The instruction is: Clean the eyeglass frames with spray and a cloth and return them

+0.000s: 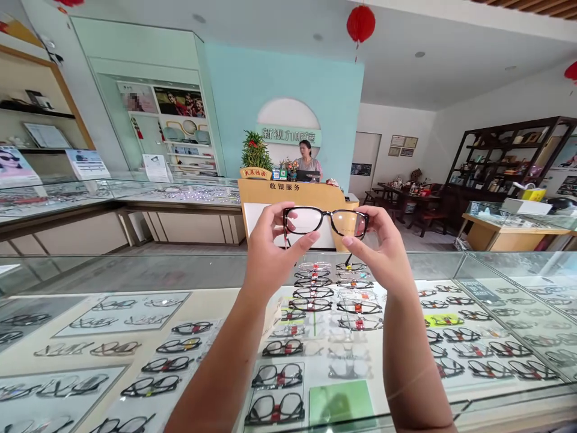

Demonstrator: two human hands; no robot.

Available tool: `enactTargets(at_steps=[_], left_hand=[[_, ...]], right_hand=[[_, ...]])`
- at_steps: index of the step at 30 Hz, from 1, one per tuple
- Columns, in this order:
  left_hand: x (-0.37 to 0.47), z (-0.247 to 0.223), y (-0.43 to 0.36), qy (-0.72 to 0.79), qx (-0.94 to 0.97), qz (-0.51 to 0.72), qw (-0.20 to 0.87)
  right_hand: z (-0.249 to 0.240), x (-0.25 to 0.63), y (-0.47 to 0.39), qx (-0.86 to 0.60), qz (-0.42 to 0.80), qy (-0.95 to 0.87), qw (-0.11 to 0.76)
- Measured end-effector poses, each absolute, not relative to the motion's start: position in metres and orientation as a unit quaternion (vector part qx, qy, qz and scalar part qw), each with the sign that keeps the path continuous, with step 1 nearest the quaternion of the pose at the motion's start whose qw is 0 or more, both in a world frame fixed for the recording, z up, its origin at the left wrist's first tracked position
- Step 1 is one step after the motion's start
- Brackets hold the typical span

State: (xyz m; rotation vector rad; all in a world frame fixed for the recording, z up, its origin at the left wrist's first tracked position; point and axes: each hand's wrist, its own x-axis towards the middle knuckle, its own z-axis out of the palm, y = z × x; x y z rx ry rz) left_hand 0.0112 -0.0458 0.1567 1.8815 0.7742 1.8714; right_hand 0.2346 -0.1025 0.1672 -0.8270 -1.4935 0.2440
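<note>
A pair of black-framed eyeglasses [327, 213] is held up level in front of me, above the glass display case [216, 264]. My left hand [282, 246] pinches the left end of the frame, its thumb below the left lens. At the other end, my right hand [378, 243] grips the frame with its thumb under the right lens. Both temples hang down behind the lenses. Beneath my forearms, rows of eyeglasses [276, 409] lie inside the case, several with red tags. A green card [341, 404] lies among them.
Across the aisle stands a wooden cashier counter [293, 191] with a plant [255, 150] on it and a person [308, 159] behind it. Another display case [189, 192] runs along the left. To the right are a dark table [417, 201] and a shelf unit [509, 150].
</note>
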Motion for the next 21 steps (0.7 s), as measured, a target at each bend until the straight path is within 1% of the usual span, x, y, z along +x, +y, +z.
enactTargets(at_steps=[4, 11, 14, 21], left_hand=[[0.003, 0.154, -0.044, 0.276, 0.675, 0.646, 0.226], [-0.008, 0.155, -0.034, 0.251, 0.697, 0.612, 0.277], [-0.009, 0.154, -0.031, 0.244, 0.698, 0.616, 0.273], [-0.001, 0.149, -0.027, 0.248, 0.692, 0.641, 0.221]], right_hand=[[0.161, 0.237, -0.098, -0.382, 0.107, -0.669, 0.628], [0.156, 0.251, -0.079, -0.382, 0.127, -0.668, 0.626], [0.154, 0.253, -0.077, -0.385, 0.136, -0.659, 0.632], [0.152, 0.248, -0.075, -0.382, 0.178, -0.614, 0.667]])
